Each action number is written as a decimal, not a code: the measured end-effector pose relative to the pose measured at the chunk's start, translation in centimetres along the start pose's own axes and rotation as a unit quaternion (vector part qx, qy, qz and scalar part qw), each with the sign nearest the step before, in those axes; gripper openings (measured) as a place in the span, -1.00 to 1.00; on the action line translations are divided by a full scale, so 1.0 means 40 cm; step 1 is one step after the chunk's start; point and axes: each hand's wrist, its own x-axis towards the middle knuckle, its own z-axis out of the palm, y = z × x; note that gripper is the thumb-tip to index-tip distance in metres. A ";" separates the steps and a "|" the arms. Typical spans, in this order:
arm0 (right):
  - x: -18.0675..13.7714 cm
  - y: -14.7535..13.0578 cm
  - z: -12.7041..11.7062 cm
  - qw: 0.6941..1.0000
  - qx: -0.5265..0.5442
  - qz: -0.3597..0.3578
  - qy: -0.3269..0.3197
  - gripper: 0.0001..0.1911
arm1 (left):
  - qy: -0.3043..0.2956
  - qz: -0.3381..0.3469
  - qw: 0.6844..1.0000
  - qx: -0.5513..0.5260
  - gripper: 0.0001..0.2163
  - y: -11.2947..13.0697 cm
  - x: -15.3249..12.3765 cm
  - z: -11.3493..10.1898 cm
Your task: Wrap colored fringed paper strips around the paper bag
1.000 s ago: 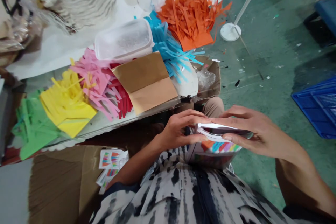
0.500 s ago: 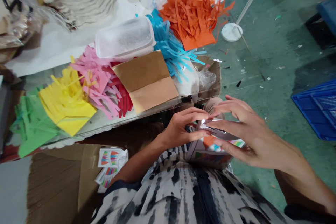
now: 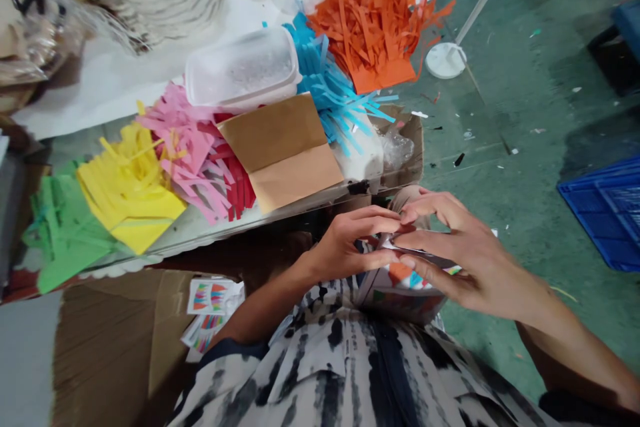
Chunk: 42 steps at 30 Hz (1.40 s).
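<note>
Head view: printed pack (image 3: 406,299) stretches lengthwise from left hand (image 3: 345,245) to right hand (image 3: 477,263).

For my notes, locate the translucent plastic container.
In the head view, the plastic container is left of centre on the table, between pink fringed paper and blue fringed paper, just beyond the folded brown card.

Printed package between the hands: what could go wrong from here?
The printed package is off the table, in front of the patterned shirt, so it might drop if the grip slips. The left hand and right hand crowd its top, whose edge could crease. The folded brown card lies at the table's near edge, so a raised left hand might knock it off.
</note>
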 end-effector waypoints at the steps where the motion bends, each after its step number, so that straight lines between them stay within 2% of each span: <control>1: 0.000 0.001 0.000 1.000 0.002 -0.003 0.006 -0.75 | -0.003 0.001 1.000 -0.002 -0.68 0.000 0.001 0.000; 7: 0.002 0.010 0.005 1.000 0.011 0.013 0.022 -0.78 | -0.022 0.008 1.000 -0.010 -0.71 -0.007 0.016 -0.002; 11: 0.004 0.005 0.019 0.996 0.032 0.063 0.056 -0.87 | -0.030 0.008 1.000 0.002 -0.79 -0.020 0.030 0.001; 14: 0.000 -0.002 0.018 0.991 0.027 0.106 0.080 -0.90 | -0.024 -0.022 0.999 -0.021 -0.75 -0.022 0.031 0.004; 16: -0.008 -0.002 0.003 0.989 -0.003 0.125 0.080 -0.79 | -0.008 -0.057 0.997 -0.050 -0.71 -0.017 0.027 0.005; 19: -0.032 0.007 -0.038 0.989 -0.077 0.124 0.029 -0.62 | 0.006 -0.092 0.993 -0.078 -0.73 -0.009 0.019 0.001; 21: -0.054 0.017 -0.065 0.986 -0.108 0.125 0.004 -0.58 | 0.017 -0.096 0.992 -0.083 -0.76 -0.006 0.013 -0.004; 23: -0.078 0.028 -0.081 0.983 -0.115 0.145 0.007 -0.57 | 0.034 -0.100 0.991 -0.084 -0.78 -0.005 0.006 -0.011; 26: -0.109 0.040 -0.076 0.980 -0.095 0.170 0.041 -0.57 | 0.049 -0.112 0.990 -0.068 -0.71 -0.006 -0.003 -0.021; 29: -0.126 0.045 -0.052 0.981 -0.076 0.163 0.068 -0.55 | 0.038 -0.103 0.994 -0.022 -0.64 -0.006 -0.002 -0.027; 32: -0.130 0.046 -0.041 0.985 -0.042 0.150 0.069 -0.50 | 0.017 -0.072 0.997 -0.007 -0.68 -0.006 0.007 -0.027; 35: -0.134 0.046 -0.049 0.984 0.038 0.162 0.072 -0.43 | 0.029 -0.060 0.997 -0.039 -0.73 -0.011 0.009 -0.025; 39: -0.144 0.050 -0.053 0.961 0.156 0.216 0.080 -0.57 | 0.041 -0.094 0.992 -0.067 -0.77 -0.005 0.016 -0.038; 42: -0.143 0.047 -0.037 0.952 0.176 0.231 0.092 -0.63 | -0.005 -0.143 0.988 -0.061 -0.71 0.027 0.059 -0.059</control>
